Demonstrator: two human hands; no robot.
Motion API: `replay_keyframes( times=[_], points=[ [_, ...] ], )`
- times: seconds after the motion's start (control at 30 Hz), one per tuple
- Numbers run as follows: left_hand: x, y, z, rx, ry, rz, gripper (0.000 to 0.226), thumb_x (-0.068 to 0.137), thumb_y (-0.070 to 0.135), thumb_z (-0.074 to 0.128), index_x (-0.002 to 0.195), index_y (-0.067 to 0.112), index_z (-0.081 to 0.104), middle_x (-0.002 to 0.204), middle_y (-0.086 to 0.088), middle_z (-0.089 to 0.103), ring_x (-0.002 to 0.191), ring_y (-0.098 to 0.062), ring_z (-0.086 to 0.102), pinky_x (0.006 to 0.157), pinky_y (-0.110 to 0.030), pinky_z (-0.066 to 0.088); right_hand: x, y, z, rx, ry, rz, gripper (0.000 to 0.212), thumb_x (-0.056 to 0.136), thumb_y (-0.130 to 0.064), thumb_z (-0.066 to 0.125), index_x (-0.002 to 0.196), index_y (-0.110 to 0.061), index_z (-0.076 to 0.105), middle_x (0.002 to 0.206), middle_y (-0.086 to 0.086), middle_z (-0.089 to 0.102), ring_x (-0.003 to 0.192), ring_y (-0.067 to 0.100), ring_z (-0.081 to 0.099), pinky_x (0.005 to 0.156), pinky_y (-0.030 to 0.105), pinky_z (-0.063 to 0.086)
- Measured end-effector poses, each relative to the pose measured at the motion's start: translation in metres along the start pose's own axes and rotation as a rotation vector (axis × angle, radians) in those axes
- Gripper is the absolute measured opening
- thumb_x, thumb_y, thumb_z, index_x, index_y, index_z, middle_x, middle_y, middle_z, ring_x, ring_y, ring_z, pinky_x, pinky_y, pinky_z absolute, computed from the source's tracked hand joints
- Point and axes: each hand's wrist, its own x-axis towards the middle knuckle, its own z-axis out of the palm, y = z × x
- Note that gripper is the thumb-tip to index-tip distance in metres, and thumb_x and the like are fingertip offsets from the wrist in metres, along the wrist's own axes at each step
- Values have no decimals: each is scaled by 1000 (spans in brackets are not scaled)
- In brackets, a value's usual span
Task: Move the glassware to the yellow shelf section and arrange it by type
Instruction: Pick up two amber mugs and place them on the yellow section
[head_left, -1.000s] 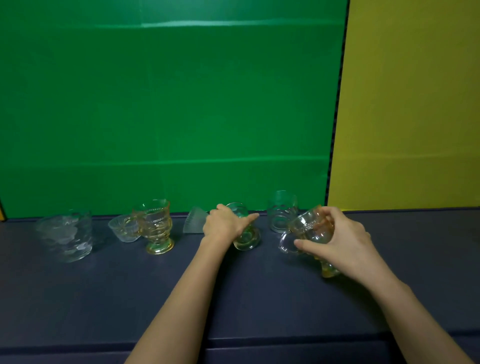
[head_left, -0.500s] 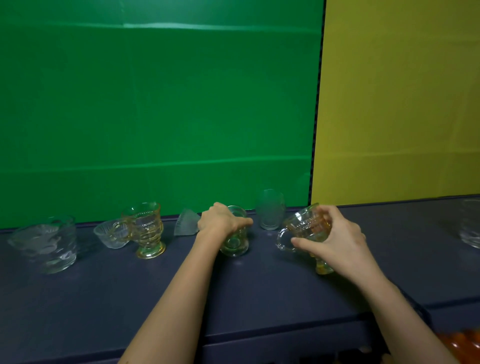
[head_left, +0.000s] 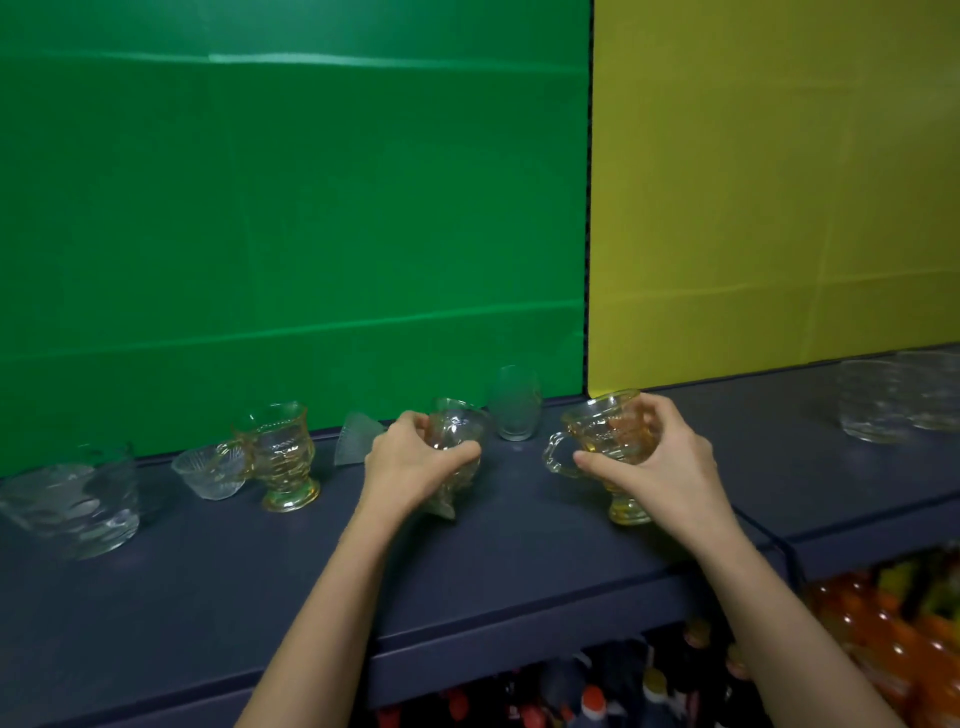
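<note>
Below the shelf edge, nearest the camera: bottles (head_left: 592, 699) and orange packs (head_left: 893, 623) on a lower level, blurred

Shelf (head_left: 519, 582), dark blue top, front part bare. Both forearms reach over it.

Left hand (head_left: 410, 460): fingers closed around a clear footed cup (head_left: 457, 441), lifted and tipped, foot toward the camera and down, mouth away and up; long axis leaning back. It hangs over the green section.

Right hand (head_left: 660, 462): fingers wrapped round an amber handled cup (head_left: 602, 431), clear of the shelf, tilted, mouth up and to the left, handle sticking out left, yellow foot low at the right. It sits just at the line where green backing meets yellow backing (head_left: 779, 208).

Farther back, standing along the green backing (head_left: 291, 208): a second amber cup (head_left: 283, 457), upright, handle left; a small ribbed bowl (head_left: 210, 470) just beside it; a large clear bowl (head_left: 72, 499) at far left; a frosted piece (head_left: 358, 436) lying on its side (shape hard to read); a rounded tumbler (head_left: 515, 410), upright, near the divide.

Yellow section, far right: clear bowls (head_left: 893, 405), apparently stacked or overlapping, too blurred to count.

Progress, as a judgement: early. Some bowls are across; two cups are in hand, not yet set down; five pieces remain on the green side. Grouping by type is mostly ahead
</note>
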Motion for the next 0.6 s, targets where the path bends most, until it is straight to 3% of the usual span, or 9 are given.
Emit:
replay_keyframes(
  times=[0.13,0.23,0.33,0.47,0.6],
  points=[
    [-26,6,7,-233,-12,76,77,43,42,65,115,17,54,105,3,56,101,-15,54,94,-30,42,-9,8,-14,59,67,9,77,59,-34,84,125,-19,47,104,-8,54,99,9,50,91,25,39],
    [-39,19,22,-397,-71,147,65,37,42,68,98,23,58,98,7,65,86,-2,62,77,-19,49,-13,19,-35,104,117,19,76,57,-34,85,123,-20,48,109,-7,60,102,10,55,90,23,40],
    [-53,40,44,-518,-112,195,58,43,29,76,99,25,59,90,12,66,68,12,60,63,-3,46,-15,36,-64,130,170,17,71,55,-34,85,117,-22,51,110,-4,66,104,13,60,93,27,46],
    [-76,77,80,-631,-137,234,57,57,4,82,108,15,59,92,8,65,66,14,60,58,-1,42,-21,62,-113,130,223,18,69,56,-31,85,116,-23,51,110,-4,65,103,12,61,88,22,44],
    [-104,125,126,-714,-168,293,54,61,-7,77,108,7,57,89,8,63,62,15,60,54,0,41,-24,98,-172,101,272,35,69,55,-34,85,114,-24,52,108,-7,67,100,9,63,91,30,49]
  ],
)
